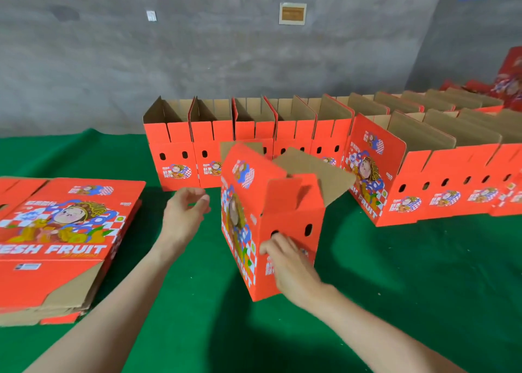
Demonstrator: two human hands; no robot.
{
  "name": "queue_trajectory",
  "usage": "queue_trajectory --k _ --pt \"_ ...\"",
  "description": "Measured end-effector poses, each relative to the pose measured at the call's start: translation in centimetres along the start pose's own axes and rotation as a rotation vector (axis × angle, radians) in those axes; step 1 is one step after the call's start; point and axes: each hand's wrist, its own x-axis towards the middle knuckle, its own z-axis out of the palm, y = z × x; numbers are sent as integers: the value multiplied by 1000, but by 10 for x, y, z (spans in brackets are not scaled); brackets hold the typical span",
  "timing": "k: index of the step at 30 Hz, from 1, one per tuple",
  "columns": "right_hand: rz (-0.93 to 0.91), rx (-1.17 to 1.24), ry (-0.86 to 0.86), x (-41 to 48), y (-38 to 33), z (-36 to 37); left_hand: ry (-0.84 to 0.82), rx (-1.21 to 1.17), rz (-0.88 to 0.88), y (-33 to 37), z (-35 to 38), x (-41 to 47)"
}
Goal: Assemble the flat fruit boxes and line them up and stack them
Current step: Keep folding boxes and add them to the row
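Fruit box (271, 225) stands upright, flaps open, right hand (291, 262) touching it.

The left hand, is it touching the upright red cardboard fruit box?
No, the left hand hangs open beside the upright red cardboard fruit box, with green cloth visible between them.
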Motion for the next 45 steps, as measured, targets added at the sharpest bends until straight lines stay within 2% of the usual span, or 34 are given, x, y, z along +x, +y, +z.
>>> queue_trajectory --k 5,9,11,13,16,19,22,25,27,30,32,35,40,42,45 --pt "-19 -45 -222 -9 -5 37 -153 -21 -27 20 16 -18" --pt "-27 -69 -280 0 -4 41 -222 -41 -120 25 27 -22" --pt "-9 -59 -235 -2 -2 39 -209 -38 -110 26 29 -21" --pt "8 -51 -103 -6 2 37 -206 -41 -98 26 30 -19" --pt "143 -56 29 -10 12 30 -234 -51 -74 28 32 -16" --pt "266 -79 -34 -10 21 29 -310 -55 -63 29 35 -13" --pt "243 -111 -137 -8 20 36 -396 85 -10 31 43 -10" --pt "208 -152 -173 -3 26 47 -365 316 117 33 51 -9" --pt "198 -184 -162 2 35 48 -333 284 152 30 53 -9" --pt "198 -221 -163 8 57 41 -324 173 154 25 61 -10" --pt "212 -248 -178 8 78 32 -374 121 156 26 75 -10" --pt "260 -298 -197 8 117 14 -495 48 134 40 104 0" --pt "409 -339 -223 19 185 -20 -756 111 180 70 158 13" --pt "453 -352 -226 25 208 -32 -767 130 210 75 179 10" --pt "514 -392 -225 28 241 -48 -682 155 214 74 203 8"
